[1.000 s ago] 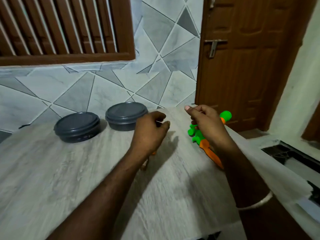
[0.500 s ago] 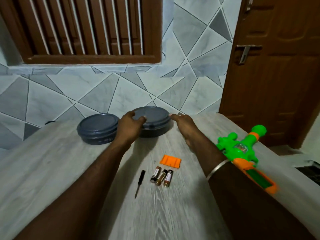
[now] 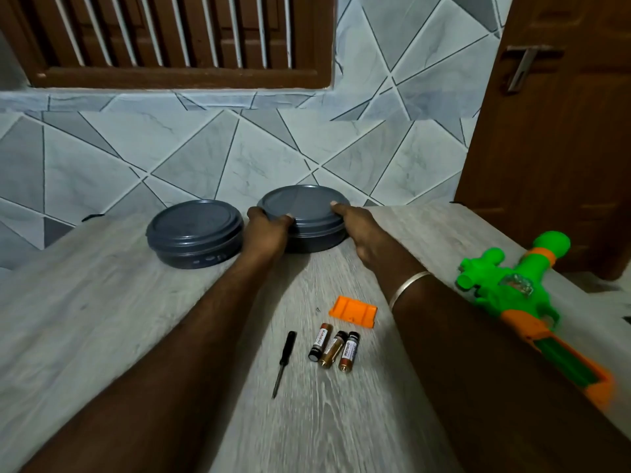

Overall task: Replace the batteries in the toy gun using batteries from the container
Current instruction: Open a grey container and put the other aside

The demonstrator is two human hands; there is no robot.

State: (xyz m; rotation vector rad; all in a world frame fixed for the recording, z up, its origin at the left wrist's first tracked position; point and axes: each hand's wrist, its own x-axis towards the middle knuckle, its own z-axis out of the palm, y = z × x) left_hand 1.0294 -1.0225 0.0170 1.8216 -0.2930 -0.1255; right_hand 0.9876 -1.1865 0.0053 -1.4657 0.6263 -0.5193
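Note:
Two round dark grey lidded containers stand at the back of the table. My left hand (image 3: 264, 230) grips the left side of the right container (image 3: 302, 213), thumb on the lid's rim. My right hand (image 3: 363, 230) grips its right side, thumb on the rim too. The left container (image 3: 194, 233) stands untouched. Three loose batteries (image 3: 334, 348) lie side by side between my forearms, with an orange battery cover (image 3: 353, 311) just behind them and a small black screwdriver (image 3: 284, 358) to their left. The green and orange toy gun (image 3: 512, 295) lies at the right.
The wood-grain table (image 3: 102, 319) ends against a grey tiled wall (image 3: 205, 155). A brown door (image 3: 553, 131) stands at the right, beyond the table's right edge. A barred wooden window (image 3: 177, 39) sits above the tiles.
A second ago my hands were by the toy gun near the middle. They have since reached forward and closed on both sides of the right container. The view has shifted left and down.

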